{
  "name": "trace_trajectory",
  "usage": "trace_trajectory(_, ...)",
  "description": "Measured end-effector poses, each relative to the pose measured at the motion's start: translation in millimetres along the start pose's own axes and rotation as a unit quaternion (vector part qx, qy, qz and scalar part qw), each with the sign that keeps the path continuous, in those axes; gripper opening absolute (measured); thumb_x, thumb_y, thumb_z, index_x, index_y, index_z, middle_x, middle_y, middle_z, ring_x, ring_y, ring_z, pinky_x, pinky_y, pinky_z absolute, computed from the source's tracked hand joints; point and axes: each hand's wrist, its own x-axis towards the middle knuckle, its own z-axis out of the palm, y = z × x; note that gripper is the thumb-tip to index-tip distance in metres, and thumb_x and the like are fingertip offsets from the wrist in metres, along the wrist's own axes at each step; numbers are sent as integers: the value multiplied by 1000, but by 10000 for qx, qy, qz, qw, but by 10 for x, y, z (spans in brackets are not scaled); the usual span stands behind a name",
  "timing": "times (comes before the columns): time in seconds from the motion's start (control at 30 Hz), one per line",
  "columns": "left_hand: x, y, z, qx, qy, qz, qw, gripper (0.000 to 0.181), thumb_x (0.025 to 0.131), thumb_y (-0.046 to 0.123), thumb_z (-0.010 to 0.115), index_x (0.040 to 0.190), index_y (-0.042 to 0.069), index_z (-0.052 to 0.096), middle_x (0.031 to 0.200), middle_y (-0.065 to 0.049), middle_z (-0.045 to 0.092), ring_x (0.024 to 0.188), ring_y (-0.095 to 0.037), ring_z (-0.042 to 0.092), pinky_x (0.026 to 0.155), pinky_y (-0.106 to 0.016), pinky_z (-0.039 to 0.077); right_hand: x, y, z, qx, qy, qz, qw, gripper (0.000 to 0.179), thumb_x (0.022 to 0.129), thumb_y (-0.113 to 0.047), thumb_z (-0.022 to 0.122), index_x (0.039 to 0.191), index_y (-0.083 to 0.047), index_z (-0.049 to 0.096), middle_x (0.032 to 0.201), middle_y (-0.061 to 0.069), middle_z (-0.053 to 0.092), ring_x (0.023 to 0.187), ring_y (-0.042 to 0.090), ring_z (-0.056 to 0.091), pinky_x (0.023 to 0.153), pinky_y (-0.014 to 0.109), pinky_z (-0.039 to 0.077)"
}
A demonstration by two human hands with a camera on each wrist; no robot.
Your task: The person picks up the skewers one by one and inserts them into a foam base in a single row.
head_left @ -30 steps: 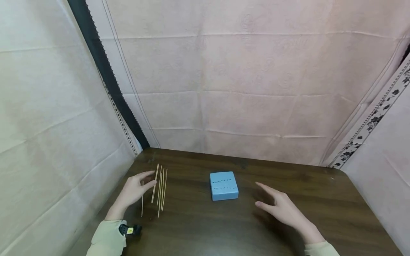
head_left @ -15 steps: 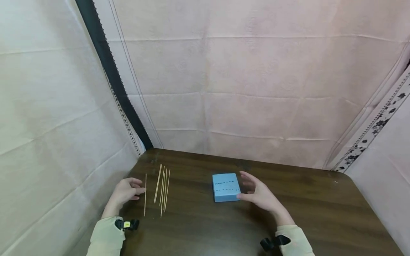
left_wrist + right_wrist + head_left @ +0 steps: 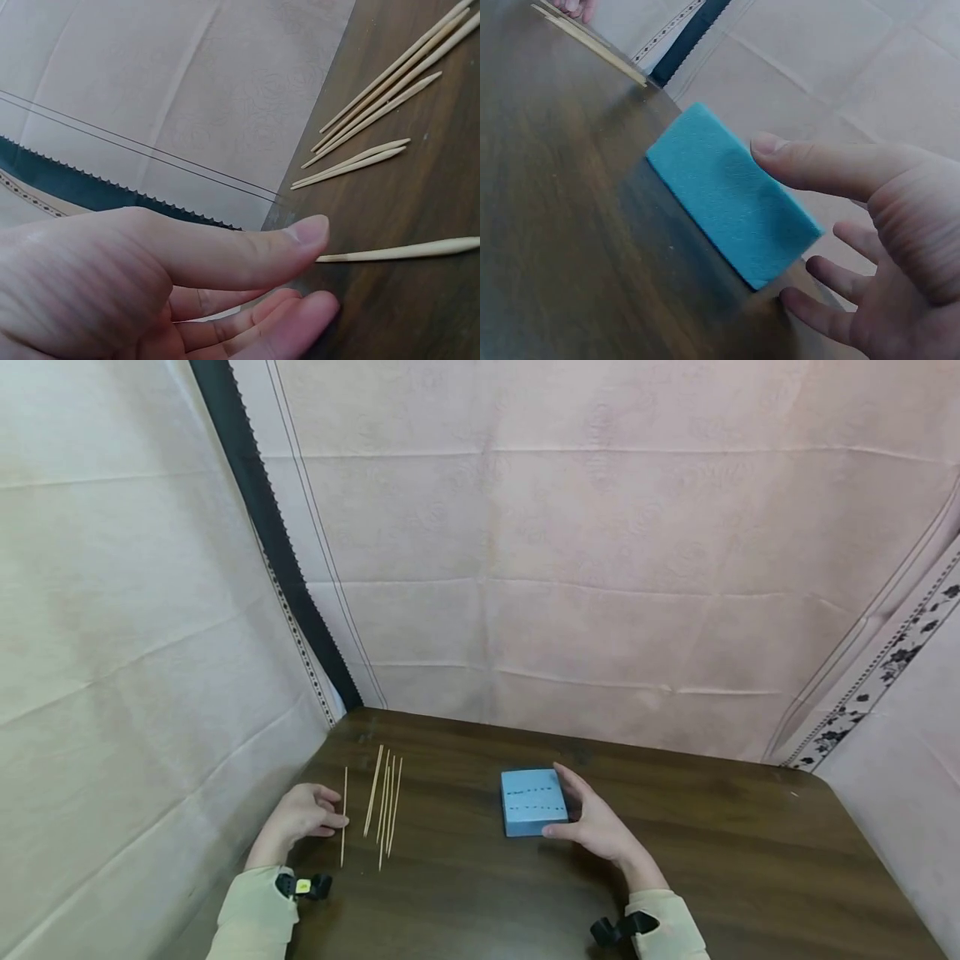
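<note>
A bamboo skewer lies on the table at the left, apart from several others to its right. My left hand is at it, thumb tip overlapping the skewer. In the left wrist view the skewer runs up to my thumb, with a gap between thumb and curved fingers. A light blue block with two rows of dark marks on top sits mid-table. My right hand holds its right side, thumb at the near face, index finger at the far corner; that fingertip is hidden in the right wrist view.
The dark wooden table has a back edge close behind the skewers and block. Pale cloth hangs behind it and on both sides. Black wrist cameras are strapped over both sleeves.
My right hand has moved left and come round the blue block's right side. My left hand has drawn back from over the skewers, then come in to the leftmost one.
</note>
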Motion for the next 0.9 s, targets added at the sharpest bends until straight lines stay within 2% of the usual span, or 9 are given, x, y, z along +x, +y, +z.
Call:
trace_trajectory(0.13,-22,8,10,99,4,-22,9999,56,78,-7,90,124,-18,60,107,-28,62,82,-26,70,72,-40,65,34,10,53,22,-81,-26,10000,112,82,-20,94,170,-20,26,176,14,22,160,41,24,125,66,21)
trace_trajectory(0.23,-15,-6,21,181,52,-35,9998,56,77,-7,91,123,-19,61,107,-28,63,80,-26,70,71,-39,65,58,8,74,-28,-97,-54,9999,113,82,-21,94,171,-18,25,177,13,19,161,42,19,125,68,16)
trace_trajectory(0.5,-6,-23,25,434,170,-41,9989,48,76,-8,91,115,-17,65,94,-21,68,74,-25,74,69,-38,64,83,25,97,-422,-28,-38,9991,111,86,-26,91,172,-19,21,178,11,17,161,41,18,125,69,15)
trace_trajectory(0.77,27,-16,9,614,64,113,9980,37,78,-7,89,110,-14,72,102,-21,70,78,-25,76,72,-39,65,72,24,121,-623,42,-73,9980,108,89,-25,89,172,-20,20,178,10,16,162,41,18,124,69,17)
trace_trajectory(0.9,30,-11,8,580,55,137,9982,34,77,-6,89,107,-12,74,99,-19,71,77,-25,76,71,-38,65,77,27,131,-770,130,-97,9969,106,90,-24,89,172,-20,21,178,13,17,161,42,19,123,71,19)
